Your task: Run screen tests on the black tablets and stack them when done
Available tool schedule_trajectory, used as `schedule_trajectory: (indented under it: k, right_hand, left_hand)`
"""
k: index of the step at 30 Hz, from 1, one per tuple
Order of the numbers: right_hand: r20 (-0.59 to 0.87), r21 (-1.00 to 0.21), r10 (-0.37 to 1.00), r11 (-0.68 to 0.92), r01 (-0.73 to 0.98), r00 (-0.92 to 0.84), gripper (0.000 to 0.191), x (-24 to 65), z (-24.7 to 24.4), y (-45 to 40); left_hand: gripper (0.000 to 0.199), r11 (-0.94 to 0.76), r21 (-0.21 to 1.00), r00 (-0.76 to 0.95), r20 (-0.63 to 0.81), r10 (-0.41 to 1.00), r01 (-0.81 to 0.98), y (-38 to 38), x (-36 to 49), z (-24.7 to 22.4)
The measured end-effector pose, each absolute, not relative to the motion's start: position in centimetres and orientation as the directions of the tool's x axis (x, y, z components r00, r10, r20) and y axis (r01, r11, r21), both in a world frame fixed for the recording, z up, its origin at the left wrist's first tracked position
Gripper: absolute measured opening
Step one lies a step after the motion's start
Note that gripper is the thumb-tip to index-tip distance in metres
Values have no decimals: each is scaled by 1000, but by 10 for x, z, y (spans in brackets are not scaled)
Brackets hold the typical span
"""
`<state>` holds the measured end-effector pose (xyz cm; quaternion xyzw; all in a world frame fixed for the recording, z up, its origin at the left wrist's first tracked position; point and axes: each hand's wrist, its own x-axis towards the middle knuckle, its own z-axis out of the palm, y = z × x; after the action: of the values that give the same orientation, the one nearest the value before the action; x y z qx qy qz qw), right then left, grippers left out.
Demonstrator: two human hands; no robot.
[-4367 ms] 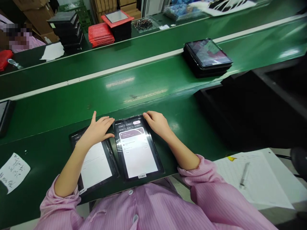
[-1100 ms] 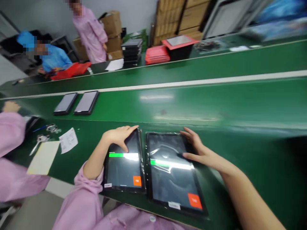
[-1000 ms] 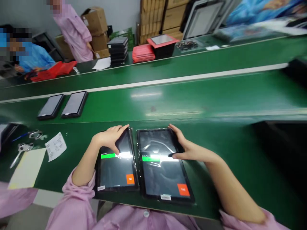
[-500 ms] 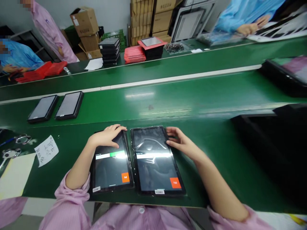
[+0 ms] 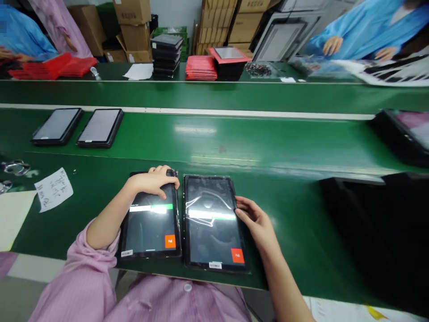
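Note:
Two dark tablets in clear film lie side by side on the green bench before me. The left tablet shows a white and green bar and an orange "Fail" square. My left hand lies across its top, fingers curled over the upper right corner. On the right tablet there is a similar bar, partly washed out by glare, and another orange "Fail" square. My right hand grips its right edge, thumb at the front rim and the other fingers along the side. Both tablets carry a small white label at the bottom.
Two grey-screened tablets lie on the raised strip at left. A handwritten note and yellowish paper are left of me. A large black box stands at right. Across the bench are red stacks and co-workers in blue and pink.
The view has shifted. My right hand is lower along the right tablet's edge, and green now shows in that tablet's bar. My left index finger has bent around the left tablet's corner.

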<state>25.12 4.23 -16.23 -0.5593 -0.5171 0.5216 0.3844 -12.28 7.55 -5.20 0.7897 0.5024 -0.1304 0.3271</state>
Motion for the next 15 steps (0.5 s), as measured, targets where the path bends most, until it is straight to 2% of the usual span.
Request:
schedule_trajectory:
  k: [7,15]
  right_hand:
    - [-216,-961,970,-191,202,-110,56,256,-161,46]
    - [-244,-962,957,-219,162,-155,50,256,-153,57]
  left_hand:
    - [50,-251,424,453,-490,744,870,76,-127,-57]
    - [51,-270,392,451,-507,734,880,79,-123,-55]
